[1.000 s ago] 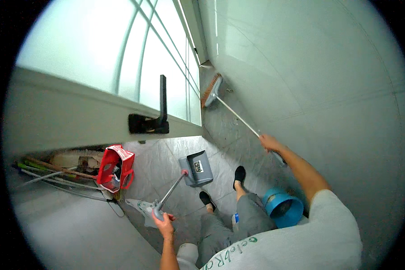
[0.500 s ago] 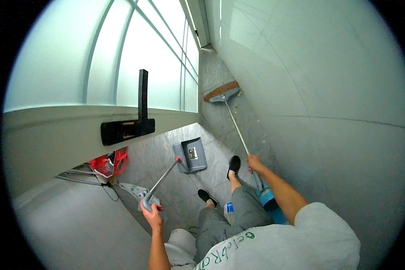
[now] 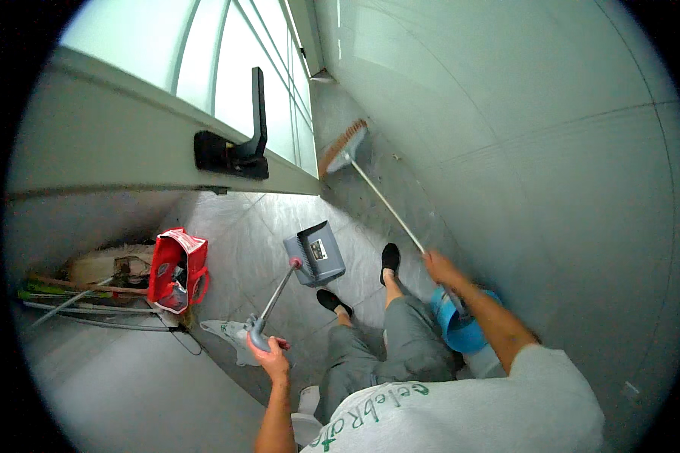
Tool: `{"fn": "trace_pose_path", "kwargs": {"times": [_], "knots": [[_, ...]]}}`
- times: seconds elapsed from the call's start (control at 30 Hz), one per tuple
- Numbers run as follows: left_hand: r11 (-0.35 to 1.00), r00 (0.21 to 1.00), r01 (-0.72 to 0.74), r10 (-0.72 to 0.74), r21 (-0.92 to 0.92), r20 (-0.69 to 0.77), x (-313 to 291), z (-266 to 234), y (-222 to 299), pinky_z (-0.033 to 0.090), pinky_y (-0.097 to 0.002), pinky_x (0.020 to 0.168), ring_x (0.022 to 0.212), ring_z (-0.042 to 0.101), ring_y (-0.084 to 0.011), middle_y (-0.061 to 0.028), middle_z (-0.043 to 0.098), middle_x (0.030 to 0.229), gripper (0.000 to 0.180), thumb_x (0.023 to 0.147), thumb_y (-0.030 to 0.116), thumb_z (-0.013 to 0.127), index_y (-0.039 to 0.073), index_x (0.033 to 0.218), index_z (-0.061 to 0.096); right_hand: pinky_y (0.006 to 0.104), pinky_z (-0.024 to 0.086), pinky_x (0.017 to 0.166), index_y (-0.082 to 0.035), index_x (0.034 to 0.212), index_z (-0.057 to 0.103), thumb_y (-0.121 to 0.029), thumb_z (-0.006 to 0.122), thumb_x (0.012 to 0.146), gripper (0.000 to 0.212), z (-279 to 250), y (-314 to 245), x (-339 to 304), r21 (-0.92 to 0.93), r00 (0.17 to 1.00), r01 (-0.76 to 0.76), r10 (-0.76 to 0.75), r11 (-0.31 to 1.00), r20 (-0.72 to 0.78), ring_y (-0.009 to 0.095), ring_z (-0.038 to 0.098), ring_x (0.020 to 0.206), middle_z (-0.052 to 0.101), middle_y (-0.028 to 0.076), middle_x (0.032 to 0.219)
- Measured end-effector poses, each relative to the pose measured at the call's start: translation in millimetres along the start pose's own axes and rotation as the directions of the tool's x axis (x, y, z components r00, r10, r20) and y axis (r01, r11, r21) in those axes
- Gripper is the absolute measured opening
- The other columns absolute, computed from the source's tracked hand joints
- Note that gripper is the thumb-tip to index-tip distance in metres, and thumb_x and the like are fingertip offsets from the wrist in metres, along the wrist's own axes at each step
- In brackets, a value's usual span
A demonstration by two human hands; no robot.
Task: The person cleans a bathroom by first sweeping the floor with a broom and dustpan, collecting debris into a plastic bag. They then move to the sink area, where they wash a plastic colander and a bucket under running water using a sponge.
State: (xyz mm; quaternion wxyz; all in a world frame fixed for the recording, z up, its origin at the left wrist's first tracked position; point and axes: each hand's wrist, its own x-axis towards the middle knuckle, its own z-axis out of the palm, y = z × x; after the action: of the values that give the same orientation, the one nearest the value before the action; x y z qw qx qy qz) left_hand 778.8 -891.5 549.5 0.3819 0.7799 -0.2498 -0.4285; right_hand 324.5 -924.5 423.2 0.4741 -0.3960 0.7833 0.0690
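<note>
Right grip (image 3: 443,273) wrapped round broom (image 3: 387,204), shaft slanting up-left from me | my left grip (image 3: 270,355) holds dustpan (image 3: 326,260), handle slanting up-right

They wear a pale grey-white, short-sleeved cloth T-shirt (image 3: 476,411) with curly green lettering (image 3: 378,408) across its front, loose grey-green cropped trousers (image 3: 417,336) and low black closed shoes (image 3: 390,257).

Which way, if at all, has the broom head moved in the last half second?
Yes: judged against the right-hand wall, the broom head has shifted leftward, away from it and toward the door.
</note>
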Motion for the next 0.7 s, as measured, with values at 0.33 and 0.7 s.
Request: {"fn": "trace_pose_path", "kwargs": {"times": [0.33,0.7], "knots": [[0.999,0.995,-0.044,0.044,0.001,0.091,4.1,-2.1,1.7,0.047,-0.0302,0.052,0.053,0.055,-0.0180,-0.0114,0.056,0.067,0.057,0.085,0.003,0.045,0.003,0.137,0.022,0.0431,0.046,0.040,0.006,0.090,0.051,-0.036,0.032,0.097,0.047,60.8,-32.6,110.0,0.655,0.979,-0.162,0.039,0.738,0.199,0.027,0.056,0.043,0.053,0.015,0.055],[0.996,0.994,0.007,0.002,-0.085,0.107,-6.1,-16.9,-12.5,0.049,-0.0333,0.051,0.053,0.055,-0.0197,-0.0129,0.056,0.069,0.062,0.084,0.004,0.047,0.004,0.139,0.018,0.0382,0.044,0.040,-0.004,0.100,0.050,-0.038,0.032,0.098,0.039,115.8,-6.3,-86.7,0.539,0.991,-0.132,0.123,0.832,0.053,0.022,0.051,0.040,0.051,0.011,0.057]]}}
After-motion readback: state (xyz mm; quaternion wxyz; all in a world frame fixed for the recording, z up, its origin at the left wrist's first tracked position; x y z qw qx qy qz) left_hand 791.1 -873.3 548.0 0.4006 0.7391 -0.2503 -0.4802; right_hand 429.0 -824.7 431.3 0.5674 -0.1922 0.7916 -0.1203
